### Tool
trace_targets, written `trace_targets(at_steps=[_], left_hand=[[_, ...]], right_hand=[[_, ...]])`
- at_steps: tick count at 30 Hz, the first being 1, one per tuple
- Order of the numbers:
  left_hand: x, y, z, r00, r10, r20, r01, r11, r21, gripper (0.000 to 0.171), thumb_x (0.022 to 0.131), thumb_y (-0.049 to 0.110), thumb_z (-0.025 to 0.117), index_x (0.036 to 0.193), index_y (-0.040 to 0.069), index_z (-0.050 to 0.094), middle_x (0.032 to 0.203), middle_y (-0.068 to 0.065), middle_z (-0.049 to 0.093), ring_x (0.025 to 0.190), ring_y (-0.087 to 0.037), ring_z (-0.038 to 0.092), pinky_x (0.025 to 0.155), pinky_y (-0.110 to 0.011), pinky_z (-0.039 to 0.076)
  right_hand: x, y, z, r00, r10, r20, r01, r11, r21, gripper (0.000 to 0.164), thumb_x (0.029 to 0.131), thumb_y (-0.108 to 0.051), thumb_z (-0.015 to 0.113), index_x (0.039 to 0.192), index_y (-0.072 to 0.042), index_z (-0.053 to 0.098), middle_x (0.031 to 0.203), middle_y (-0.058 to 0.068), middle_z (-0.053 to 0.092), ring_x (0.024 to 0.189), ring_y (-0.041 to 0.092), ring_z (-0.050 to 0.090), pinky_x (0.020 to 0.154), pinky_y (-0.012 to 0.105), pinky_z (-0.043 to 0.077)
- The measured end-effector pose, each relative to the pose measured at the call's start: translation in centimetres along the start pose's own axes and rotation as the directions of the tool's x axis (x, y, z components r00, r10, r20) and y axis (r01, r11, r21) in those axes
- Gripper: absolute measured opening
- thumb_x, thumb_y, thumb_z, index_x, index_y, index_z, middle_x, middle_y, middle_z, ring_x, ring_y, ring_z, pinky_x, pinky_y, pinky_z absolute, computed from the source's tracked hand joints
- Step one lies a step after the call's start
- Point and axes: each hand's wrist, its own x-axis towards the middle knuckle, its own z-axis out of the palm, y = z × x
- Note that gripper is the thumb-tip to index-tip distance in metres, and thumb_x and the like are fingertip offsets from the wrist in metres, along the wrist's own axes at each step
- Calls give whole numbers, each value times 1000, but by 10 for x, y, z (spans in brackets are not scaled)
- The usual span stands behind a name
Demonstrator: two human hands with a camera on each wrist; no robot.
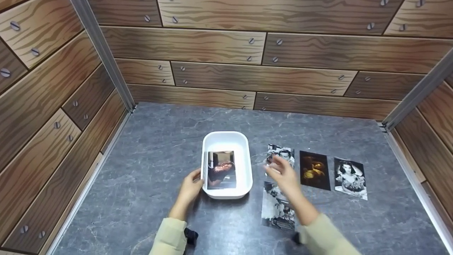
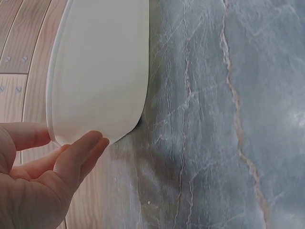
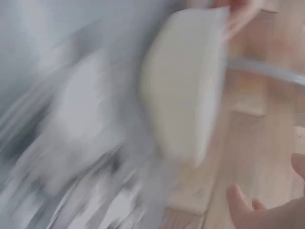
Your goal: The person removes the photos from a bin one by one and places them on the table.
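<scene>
A white rectangular plastic tub [image 1: 244, 166] stands on the grey table, and a colour photo print [image 1: 222, 170] lies inside it. My left hand [image 1: 191, 185] grips the tub's near left side. In the left wrist view its thumb is at the rim and its fingers [image 2: 81, 155] rest against the outer wall. To the tub's right, my right hand [image 1: 285, 177] is over a black-and-white photo [image 1: 286, 153], partly covering it, with fingers apart and nothing held. Below that lies another black-and-white photo [image 1: 277, 210], overlapped by the right wrist. The right wrist view is blurred.
Farther right lie a dark golden-toned photo [image 1: 314, 170] and a black-and-white portrait photo [image 1: 350, 178], side by side. Wood-patterned panels [image 1: 219, 74] wall in the marbled grey table [image 1: 159, 141] at the back and both sides.
</scene>
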Motion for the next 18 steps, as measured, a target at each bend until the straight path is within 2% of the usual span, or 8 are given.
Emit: trace_targets(at_steps=[2,4,8,12,13,16,18], left_hand=[[0,-1,0,1000,-1,0,1,1000,0,44,89,-7,51,130,-21,45,125,-39,54,117,-47,56,99,-45,52],[0,-2,-1,1000,-1,0,1,1000,1,44,88,-7,51,130,-20,45,125,-39,54,117,-47,56,99,-45,52],[-1,-4,-1,1000,-2,9,2,1000,-7,44,89,-7,51,130,-21,44,126,-39,53,118,-47,55,101,-45,51],[-3,-5,0,1000,0,16,0,1000,-18,44,89,-7,51,130,-21,44,126,-40,52,118,-48,55,100,-45,51],[-2,-5,0,1000,-2,18,3,1000,-22,44,89,-8,51,130,-21,44,127,-40,52,117,-49,55,100,-45,51],[-1,-3,0,1000,-2,15,2,1000,-24,44,88,-8,51,130,-21,44,126,-40,52,117,-48,55,100,-45,51],[0,-1,0,1000,3,11,-3,1000,-11,45,88,-8,51,130,-21,44,126,-39,53,117,-48,55,100,-45,51]], right_hand=[[6,-14,25,1000,-21,16,18,992,128,58,88,-3,66,138,11,40,137,33,48,124,44,51,104,42,49],[12,-23,49,999,-33,29,27,979,202,62,87,-2,65,140,13,36,137,35,45,126,47,48,107,47,46],[23,-23,89,997,46,69,-64,960,274,69,87,-5,66,143,13,30,143,35,39,132,47,41,110,48,41],[39,8,119,988,144,47,-152,954,259,72,85,-13,71,143,9,35,145,31,39,133,45,40,111,49,41],[45,24,127,990,140,21,-141,954,265,73,83,-19,74,141,7,40,143,28,44,129,42,46,106,44,46],[54,46,138,984,178,5,-173,949,262,73,80,-21,77,140,2,44,142,25,46,124,40,49,103,43,48],[57,52,142,976,217,12,-213,944,254,72,80,-18,77,141,1,44,144,22,45,125,38,49,104,43,48]])
